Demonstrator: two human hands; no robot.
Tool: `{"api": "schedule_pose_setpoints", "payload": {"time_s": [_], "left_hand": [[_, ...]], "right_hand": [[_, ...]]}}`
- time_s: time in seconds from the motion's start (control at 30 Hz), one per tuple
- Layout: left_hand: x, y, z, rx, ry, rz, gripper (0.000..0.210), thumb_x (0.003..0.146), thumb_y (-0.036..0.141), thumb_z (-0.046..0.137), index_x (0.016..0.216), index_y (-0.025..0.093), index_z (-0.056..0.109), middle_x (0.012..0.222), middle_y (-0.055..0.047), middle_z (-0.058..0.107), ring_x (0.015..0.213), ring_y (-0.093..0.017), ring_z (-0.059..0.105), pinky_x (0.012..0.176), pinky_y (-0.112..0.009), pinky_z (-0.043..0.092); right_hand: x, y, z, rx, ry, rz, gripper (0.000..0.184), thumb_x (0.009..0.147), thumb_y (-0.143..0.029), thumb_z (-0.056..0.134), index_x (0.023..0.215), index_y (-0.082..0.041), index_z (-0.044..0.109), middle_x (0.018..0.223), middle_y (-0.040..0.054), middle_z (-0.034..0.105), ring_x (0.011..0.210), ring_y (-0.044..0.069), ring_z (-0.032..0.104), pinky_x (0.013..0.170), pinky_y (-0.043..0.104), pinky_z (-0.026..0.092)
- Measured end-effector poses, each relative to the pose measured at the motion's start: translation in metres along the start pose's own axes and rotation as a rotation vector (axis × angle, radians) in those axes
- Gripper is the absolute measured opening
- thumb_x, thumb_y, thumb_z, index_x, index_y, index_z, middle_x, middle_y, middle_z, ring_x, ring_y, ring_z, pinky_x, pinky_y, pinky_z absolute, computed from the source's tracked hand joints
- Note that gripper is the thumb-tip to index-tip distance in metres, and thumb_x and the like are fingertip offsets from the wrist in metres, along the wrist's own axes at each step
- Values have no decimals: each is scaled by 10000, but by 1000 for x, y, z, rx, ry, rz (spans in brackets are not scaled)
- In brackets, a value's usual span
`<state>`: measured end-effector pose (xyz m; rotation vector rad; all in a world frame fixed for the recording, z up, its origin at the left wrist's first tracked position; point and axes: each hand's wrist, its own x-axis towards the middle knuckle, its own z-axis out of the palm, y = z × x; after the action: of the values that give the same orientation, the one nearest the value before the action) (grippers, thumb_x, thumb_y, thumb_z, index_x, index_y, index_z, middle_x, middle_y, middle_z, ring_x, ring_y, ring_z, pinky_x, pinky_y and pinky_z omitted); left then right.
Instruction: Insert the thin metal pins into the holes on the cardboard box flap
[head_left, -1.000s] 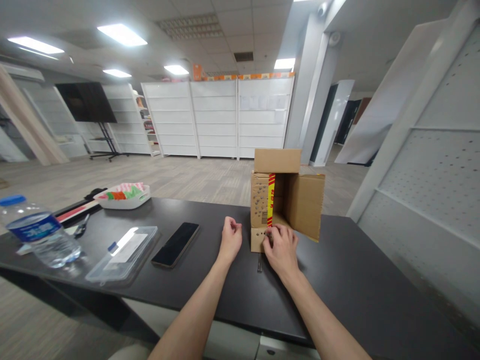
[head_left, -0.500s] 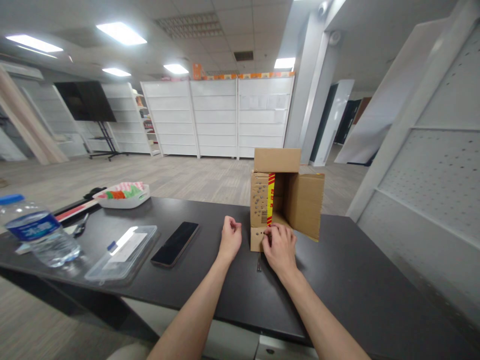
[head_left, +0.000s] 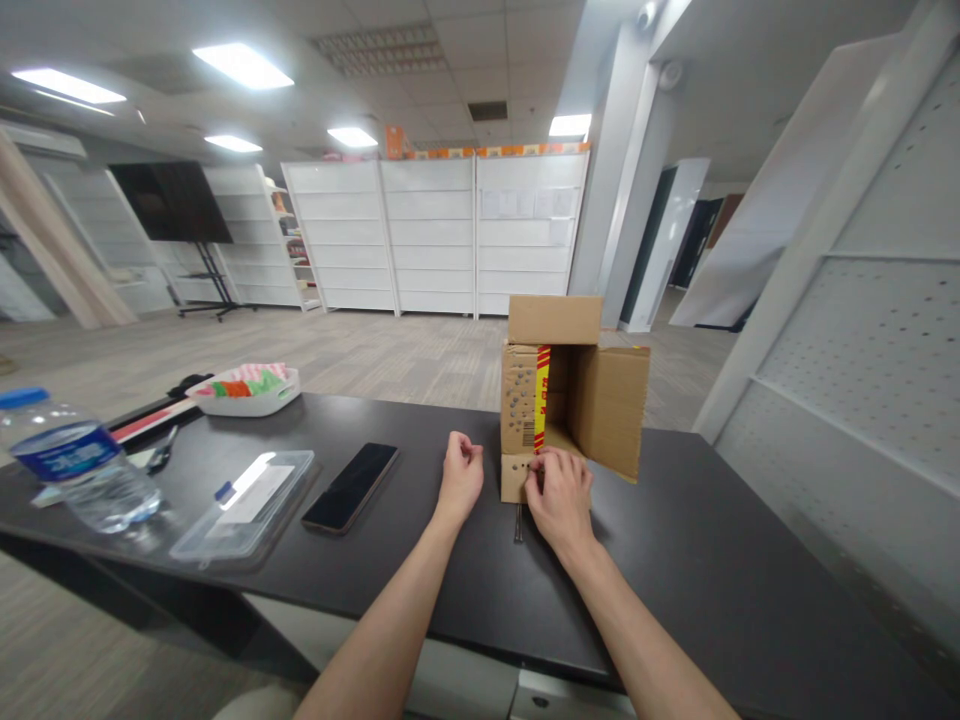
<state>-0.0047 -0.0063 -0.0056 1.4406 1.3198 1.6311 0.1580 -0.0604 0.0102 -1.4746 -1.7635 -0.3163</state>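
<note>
Cardboard box (head_left: 517,385) stands on the counter (head_left: 697,560), right of ctr, mouth facing the person, flaps spread. R hand (head_left: 559,492) is at its lower front flap (head_left: 514,486), fingers bent; can't tell if anything small is pinched. Barely any chg vs. half a sec ago: same spot, so prob. slow, fine finger work at the flap. L hand (head_left: 461,478) just left of box, fingers curled in, nothing visible in it. Thin metal pieces (head_left: 518,525) lie on the counter by the flap.

Writing: red/yellow tape (head_left: 542,395) w/ characters, too small to read; barcode (head_left: 528,433) beside it. Further left, phone (head_left: 351,488), scrn dark; clear plastic case (head_left: 281,510) w/ white paper, text illegible; water bottle (head_left: 112,495), blue label (head_left: 67,452), white characters, blurred.
</note>
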Motion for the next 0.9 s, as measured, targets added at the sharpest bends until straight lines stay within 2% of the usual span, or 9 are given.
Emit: {"api": "schedule_pose_setpoints", "payload": {"time_s": [0.57,0.9], "left_hand": [[-3,10,-1,19,11,-11,165,830,226,502,776,205,348,687,54,356,599,-89,356,594,-218,304],[-1,5,1,9,13,-14,158,822,219,509,779,204,358,685,55,371,607,-90,369,598,-214,309]], "right_hand": [[0,1,-3,146,80,-19,61,847,-171,488,874,-204,532,964,60,643,923,234,510,815,354,309],[0,4,-9,255,120,-16,78,866,-203,494,918,-199,552,963,55,654,941,220,540,846,349,324]]}}
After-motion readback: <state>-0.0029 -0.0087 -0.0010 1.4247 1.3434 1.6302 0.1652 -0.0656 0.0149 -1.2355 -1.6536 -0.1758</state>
